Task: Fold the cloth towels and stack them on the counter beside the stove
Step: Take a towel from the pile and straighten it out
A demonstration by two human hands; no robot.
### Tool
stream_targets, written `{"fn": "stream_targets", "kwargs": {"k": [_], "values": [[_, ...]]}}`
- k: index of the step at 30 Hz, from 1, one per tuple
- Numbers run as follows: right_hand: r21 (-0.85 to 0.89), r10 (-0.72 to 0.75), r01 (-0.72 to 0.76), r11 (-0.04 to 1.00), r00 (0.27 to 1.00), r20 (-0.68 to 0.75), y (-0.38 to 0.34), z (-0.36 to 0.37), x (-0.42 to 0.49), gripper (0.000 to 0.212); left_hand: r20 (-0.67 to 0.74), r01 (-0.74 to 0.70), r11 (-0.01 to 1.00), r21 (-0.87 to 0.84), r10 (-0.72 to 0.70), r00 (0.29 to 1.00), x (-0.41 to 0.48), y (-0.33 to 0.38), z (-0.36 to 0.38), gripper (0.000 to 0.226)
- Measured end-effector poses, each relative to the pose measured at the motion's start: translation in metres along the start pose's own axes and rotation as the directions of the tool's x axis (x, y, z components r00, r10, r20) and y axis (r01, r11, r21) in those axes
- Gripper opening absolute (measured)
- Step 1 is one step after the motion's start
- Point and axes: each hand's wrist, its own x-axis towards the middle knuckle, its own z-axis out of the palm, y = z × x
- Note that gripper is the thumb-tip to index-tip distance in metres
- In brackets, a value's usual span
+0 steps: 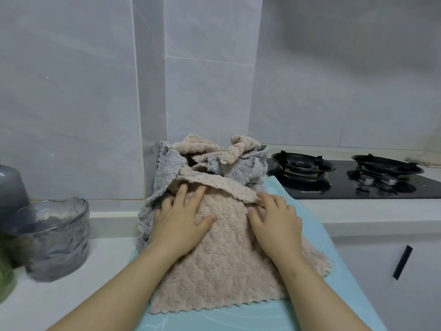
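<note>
The beige fleecy cloth towel [214, 271] lies on a pale blue mat [214, 322] on the surface, beside the black gas stove [346, 187]. The left grip [181, 223] and right grip [276, 223] press it flat, fingers spread, clamping nothing. It looks soft, light and floppy; pinching its zigzag-cut corners seems best.

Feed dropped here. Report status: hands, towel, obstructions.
Left hand and right hand flat on beige towel, far edge turned over. Unfolded towel heap crowding just behind. No folded stack in view.

The black stove [338, 190] bears a small white brand mark [311, 192] near its front edge. The lettering is too blurred to read.
</note>
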Motion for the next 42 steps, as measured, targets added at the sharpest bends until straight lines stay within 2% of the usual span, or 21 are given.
{"fn": "stream_targets", "kwargs": {"k": [2,3,6,7,8,10,12,14,16,18,20,23,26,28,29,31,32,34,38,42], "values": [[0.076,-0.045,0.054,0.996,0.993,-0.11,-0.002,-0.001,-0.001,0.017,-0.065,0.002,0.998,0.067,0.002,0.998,0.002,0.002,-0.006,0.067],[0.109,-0.06,0.071,0.992,0.993,-0.097,-0.003,-0.001,-0.001,0.012,-0.114,-0.007,0.994,0.107,0.019,0.993,0.003,0.004,-0.009,0.064],[0.123,-0.087,0.079,0.989,0.995,0.055,-0.008,0.001,0.004,0.015,-0.239,-0.113,0.989,0.097,0.133,0.962,0.015,0.013,-0.021,0.049],[0.115,-0.09,0.079,0.99,0.992,0.091,-0.009,0.002,0.009,0.019,-0.235,-0.153,0.985,0.075,0.167,0.958,0.022,0.015,-0.024,0.048],[0.084,-0.093,0.083,0.993,0.987,0.127,-0.01,0.002,0.016,0.032,-0.213,-0.173,0.984,0.045,0.178,0.961,0.028,0.017,-0.026,0.05],[0.016,-0.099,0.098,0.995,0.98,0.173,-0.012,-0.003,0.03,0.054,-0.131,-0.152,0.988,-0.002,0.15,0.98,0.041,0.019,-0.026,0.057],[-0.028,-0.092,0.099,0.995,0.977,0.19,-0.013,-0.009,0.039,0.059,-0.053,-0.115,0.993,0.016,0.116,0.992,0.051,0.016,-0.026,0.057],[-0.047,-0.094,0.106,0.993,0.976,0.197,-0.01,-0.01,0.04,0.059,-0.074,-0.13,0.991,0.028,0.132,0.988,0.052,0.014,-0.021,0.051],[-0.025,-0.131,0.136,0.99,0.98,0.147,-0.005,-0.011,0.03,0.051,-0.204,-0.232,0.973,-0.006,0.226,0.952,0.04,0.011,-0.014,0.044],[-0.005,-0.173,0.175,0.985,0.978,0.113,0.003,-0.012,0.014,0.037,-0.326,-0.388,0.92,-0.047,0.353,0.877,0.02,0.006,-0.007,0.032],[-0.032,-0.21,0.215,0.976,0.97,0.121,0.01,-0.013,-0.004,0.021,-0.374,-0.478,0.873,-0.095,0.413,0.83,-0.002,-0.001,-0.002,0.032],[-0.002,-0.288,0.291,0.957,0.947,0.143,0.017,-0.022,-0.024,0.008,-0.226,-0.51,0.838,-0.193,0.468,0.855,-0.03,-0.007,0.0,0.036],[0.262,-0.333,0.262,0.929,0.9,0.281,0.023,-0.039,-0.042,0.018,-0.077,-0.515,0.776,-0.365,0.526,0.847,-0.052,-0.017,-0.001,0.027],[0.398,-0.343,0.184,0.899,0.861,0.377,0.029,-0.048,-0.058,0.01,0.035,-0.518,0.738,-0.433,0.588,0.808,-0.065,-0.024,-0.004,0.035],[0.404,-0.353,0.182,0.897,0.844,0.404,0.033,-0.05,-0.064,0.01,0.093,-0.536,0.728,-0.428,0.625,0.775,-0.071,-0.026,-0.007,0.048],[0.328,-0.382,0.25,0.911,0.813,0.44,0.04,-0.049,-0.071,0.032,0.153,-0.579,0.735,-0.352,0.656,0.739,-0.078,-0.028,-0.013,0.074],[0.282,-0.408,0.308,0.909,0.8,0.44,0.043,-0.048,-0.073,0.04,0.154,-0.6,0.746,-0.288,0.655,0.74,-0.079,-0.028,-0.014,0.079],[0.234,-0.437,0.372,0.898,0.81,0.39,0.043,-0.045,-0.076,0.04,0.116,-0.618,0.767,-0.173,0.639,0.761,-0.081,-0.026,-0.014,0.067],[0.17,-0.485,0.455,0.874,0.841,0.242,0.043,-0.043,-0.083,0.027,-0.026,-0.621,0.781,0.062,0.623,0.782,-0.086,-0.025,-0.003,0.024],[0.106,-0.5,0.489,0.866,0.847,0.181,0.041,-0.044,-0.088,0.025,-0.177,-0.57,0.82,0.045,0.569,0.803,-0.092,-0.021,-0.005,0.012]]}}
